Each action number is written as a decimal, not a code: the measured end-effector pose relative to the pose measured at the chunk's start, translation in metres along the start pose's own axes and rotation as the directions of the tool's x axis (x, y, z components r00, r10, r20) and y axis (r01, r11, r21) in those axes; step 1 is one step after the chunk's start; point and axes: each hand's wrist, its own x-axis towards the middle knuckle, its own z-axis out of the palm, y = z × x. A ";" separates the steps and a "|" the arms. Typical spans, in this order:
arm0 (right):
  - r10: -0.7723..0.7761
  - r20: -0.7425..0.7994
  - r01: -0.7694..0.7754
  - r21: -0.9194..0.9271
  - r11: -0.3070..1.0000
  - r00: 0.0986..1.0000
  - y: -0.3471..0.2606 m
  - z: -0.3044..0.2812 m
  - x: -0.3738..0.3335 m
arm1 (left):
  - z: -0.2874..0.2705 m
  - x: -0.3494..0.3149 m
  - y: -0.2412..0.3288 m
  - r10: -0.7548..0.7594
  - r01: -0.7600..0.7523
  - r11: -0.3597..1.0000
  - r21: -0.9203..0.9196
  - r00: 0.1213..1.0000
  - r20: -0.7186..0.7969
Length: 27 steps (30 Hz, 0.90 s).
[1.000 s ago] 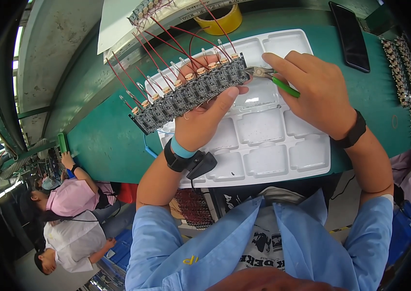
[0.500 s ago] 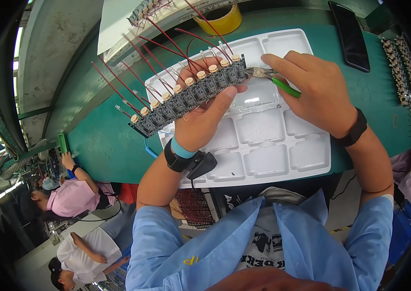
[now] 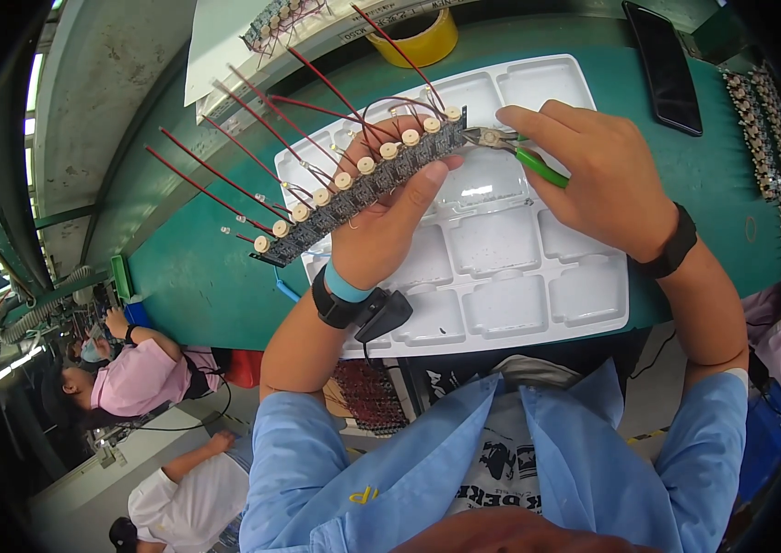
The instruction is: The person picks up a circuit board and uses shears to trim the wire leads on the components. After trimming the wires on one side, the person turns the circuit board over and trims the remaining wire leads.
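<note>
The long dark circuit-board strip (image 3: 363, 189) looks matt, its round cream caps smooth plastic, its red wire leads (image 3: 224, 175) glossy-sheathed. The small metal cutters (image 3: 501, 143) have shiny green plastic grips. The white moulded plastic tray (image 3: 519, 295) gleams over the matt green bench top (image 3: 206, 276).

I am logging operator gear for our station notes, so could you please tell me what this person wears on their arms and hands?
Both hands are bare. The left hand has a light blue band and a black wrist strap at the wrist, with a black clip and thin cable. The right hand has a black wristband. Light blue shirt sleeves are pushed up to the elbows.
</note>
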 end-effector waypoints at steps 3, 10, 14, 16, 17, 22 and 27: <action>-0.003 -0.006 0.003 0.002 1.000 1.000 0.000 0.000 0.000 | 0.001 -0.001 0.001 -0.037 0.037 0.999 0.005 0.999 0.004; -0.016 -0.034 0.014 -0.057 0.998 0.999 -0.002 -0.001 0.001 | 0.001 0.002 0.008 -0.003 0.007 0.999 -0.035 0.993 0.117; -0.026 -0.041 0.023 -0.081 0.996 0.999 -0.003 0.000 0.001 | -0.002 0.001 0.006 -0.015 0.023 0.997 -0.071 0.993 0.114; -0.031 -0.043 0.027 -0.090 0.996 0.999 -0.004 0.000 0.001 | -0.001 0.001 0.006 -0.014 0.022 0.997 -0.078 0.994 0.107; -0.040 -0.051 0.035 -0.095 0.995 0.998 -0.004 0.000 0.001 | 0.000 0.001 0.007 -0.013 0.021 0.996 -0.082 0.995 0.097; -0.075 -0.077 0.065 -0.116 0.991 0.994 -0.004 0.000 0.002 | -0.003 0.001 0.009 -0.028 0.031 0.999 -0.030 0.995 0.097; -0.111 -0.094 0.096 -0.150 0.984 0.989 -0.004 0.000 0.003 | 0.000 0.002 0.011 -0.015 0.019 0.998 -0.067 0.998 0.067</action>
